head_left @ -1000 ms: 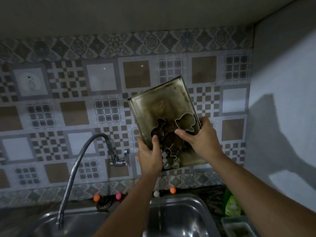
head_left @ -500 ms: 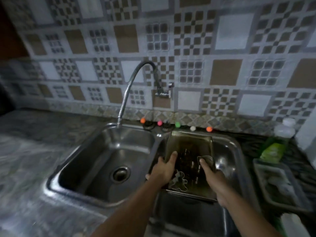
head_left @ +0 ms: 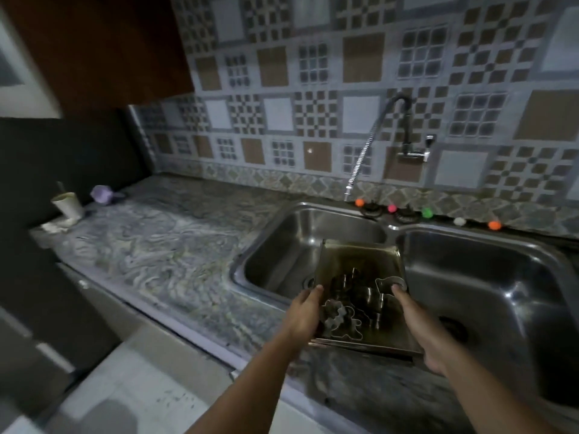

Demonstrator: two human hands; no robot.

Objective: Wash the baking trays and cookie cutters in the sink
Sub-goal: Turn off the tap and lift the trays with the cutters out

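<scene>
Behind the tray [head_left: 360, 261] both hands hold, a faucet [head_left: 380, 133] arches over the sink [head_left: 470, 245].

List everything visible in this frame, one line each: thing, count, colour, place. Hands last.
baking tray: at least one, dark stained metal, held over the sink divider
cookie cutters: several, silver, on the tray
sink: one double-basin, steel, set in the counter
faucet: one, chrome, on the wall
balls: five, coloured, behind the sink
cup: one, whitish, far left of the counter
left hand: grips the tray's left edge
right hand: grips the tray's right edge
</scene>
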